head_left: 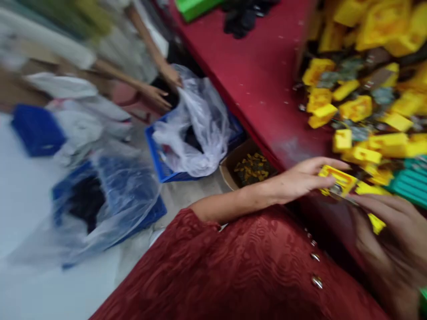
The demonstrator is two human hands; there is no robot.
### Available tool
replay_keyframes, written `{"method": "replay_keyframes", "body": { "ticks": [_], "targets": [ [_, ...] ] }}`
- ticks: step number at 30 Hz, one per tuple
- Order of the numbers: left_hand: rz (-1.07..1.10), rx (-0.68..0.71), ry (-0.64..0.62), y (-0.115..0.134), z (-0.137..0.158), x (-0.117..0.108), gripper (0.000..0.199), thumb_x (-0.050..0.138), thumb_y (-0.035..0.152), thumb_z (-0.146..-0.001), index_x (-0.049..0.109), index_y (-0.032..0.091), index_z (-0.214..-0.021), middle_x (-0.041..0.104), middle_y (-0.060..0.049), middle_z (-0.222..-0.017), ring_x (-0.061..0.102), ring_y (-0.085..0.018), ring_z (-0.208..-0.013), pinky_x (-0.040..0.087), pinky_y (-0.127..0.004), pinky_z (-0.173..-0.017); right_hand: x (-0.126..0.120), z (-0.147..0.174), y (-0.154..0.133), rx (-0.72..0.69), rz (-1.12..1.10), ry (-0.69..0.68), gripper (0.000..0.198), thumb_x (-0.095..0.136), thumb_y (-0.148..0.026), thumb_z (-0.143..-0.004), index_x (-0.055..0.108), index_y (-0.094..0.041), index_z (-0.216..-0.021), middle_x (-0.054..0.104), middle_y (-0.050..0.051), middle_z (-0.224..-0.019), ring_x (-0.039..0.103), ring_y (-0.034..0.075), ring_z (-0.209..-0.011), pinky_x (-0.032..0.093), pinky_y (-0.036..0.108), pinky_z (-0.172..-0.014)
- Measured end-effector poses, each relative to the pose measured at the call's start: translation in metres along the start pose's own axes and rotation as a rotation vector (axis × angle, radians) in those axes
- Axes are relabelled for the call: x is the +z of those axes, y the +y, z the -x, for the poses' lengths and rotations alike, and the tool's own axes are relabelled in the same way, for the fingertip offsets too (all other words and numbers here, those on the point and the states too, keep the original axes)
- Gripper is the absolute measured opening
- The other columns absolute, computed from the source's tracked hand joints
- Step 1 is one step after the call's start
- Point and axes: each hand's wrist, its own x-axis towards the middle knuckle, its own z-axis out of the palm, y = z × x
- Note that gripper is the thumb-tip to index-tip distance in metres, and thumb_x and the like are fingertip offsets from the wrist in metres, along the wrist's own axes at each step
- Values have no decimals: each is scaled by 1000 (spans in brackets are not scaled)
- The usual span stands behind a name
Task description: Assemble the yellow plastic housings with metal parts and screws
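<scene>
Red patterned cloth of the wearer's garment (233, 266), with shiny metal buttons (316, 282) down it, lies nearest the camera. Beyond it, the left hand (295, 180) pinches a yellow part (343, 181) between thumb and fingers, near the edge of the red tabletop (253, 75) and just beside a loose heap of yellow pieces (355, 108).

One likely slip is at that pinch: only the fingertips seem to grip the part, so a push from the other side could twist it out. If it dropped, it could be lost among its lookalikes, or fall past the edge towards the cardboard box (230, 171), which holds small yellow and grey bits. A thin, metallic-looking strip (349, 200) meets the part near the right hand; should its end be sharp, a skid could nick the left fingers.

As for pose, the left forearm reaches across from the garment, nearly level in view, wrist fairly straight, thumb towards the wearer. The right hand (395, 220) comes in from the lower right, its fingers angled towards the part; blur hides whether they pinch the strip, so I cannot tell.
</scene>
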Motion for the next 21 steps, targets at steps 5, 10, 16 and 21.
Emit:
{"method": "replay_keyframes", "body": {
  "ticks": [5,10,16,21],
  "targets": [
    [-83,30,-54,-1,2,-2,34,85,29,-89,74,21,-121,82,-6,-113,77,-21,-106,59,-36,-103,2,-10,-20,-55,-16,52,18,71,-7,-97,71,-17,-112,77,5,-100,73,13,-88,62,24,-80],
    [-239,55,-69,0,-1,6,36,83,30,-92,72,21,-124,81,-7,-118,76,-21,-110,60,-33,-103,-5,2,-19,4,22,54,22,71,-4,-96,70,-17,-114,75,5,-100,71,13,-89,60,26,-79],
    [-252,-18,-43,1,2,16,38,77,31,-91,70,22,-127,81,-8,-127,76,-25,-120,61,-35,-103,-6,7,-21,100,1,98,16,70,-8,-97,72,-20,-109,77,4,-97,73,15,-86,62,29,-78],
    [-187,-68,-88,2,4,13,54,76,23,-78,68,23,-131,80,-6,-129,77,-26,-117,65,-35,-95,-6,4,-24,290,-11,115,9,68,-12,-100,73,-20,-100,78,2,-92,73,15,-81,58,29,-73]
  ]
}}
